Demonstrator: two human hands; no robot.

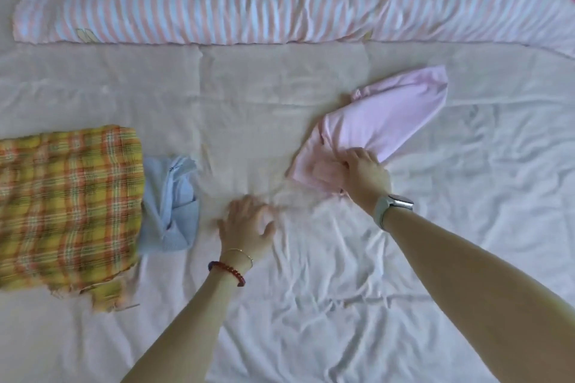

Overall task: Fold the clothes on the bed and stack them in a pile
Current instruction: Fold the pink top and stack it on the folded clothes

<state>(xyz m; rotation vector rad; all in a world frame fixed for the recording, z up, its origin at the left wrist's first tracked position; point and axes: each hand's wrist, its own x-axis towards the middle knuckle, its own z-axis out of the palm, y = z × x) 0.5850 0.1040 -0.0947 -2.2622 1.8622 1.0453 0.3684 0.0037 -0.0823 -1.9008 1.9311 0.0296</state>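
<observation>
Two hands work low in the middle of the frame. The right hand (362, 169) has its fingers curled into a bunched fold of the pink garment (379, 121), gripping it where the cloth gathers; from there the garment fans up and to the right toward centre-right of the frame, lying flat on the pale bed sheet (311, 305). A grey watch (392, 208) sits on that wrist. The left hand (247, 225) lies just left of centre, blurred, its fingers spread loosely on the wrinkled sheet and holding nothing that can be made out. A red bead bracelet (227, 271) and a thin gold bangle (238, 253) circle that wrist. Further left, a light blue garment (174, 205) lies crumpled on the sheet, its left part tucked beneath a yellow and orange plaid cloth (65, 211) that fills the left edge. Across the top of the frame runs a pink and white striped quilt (202, 0) with cartoon prints.
</observation>
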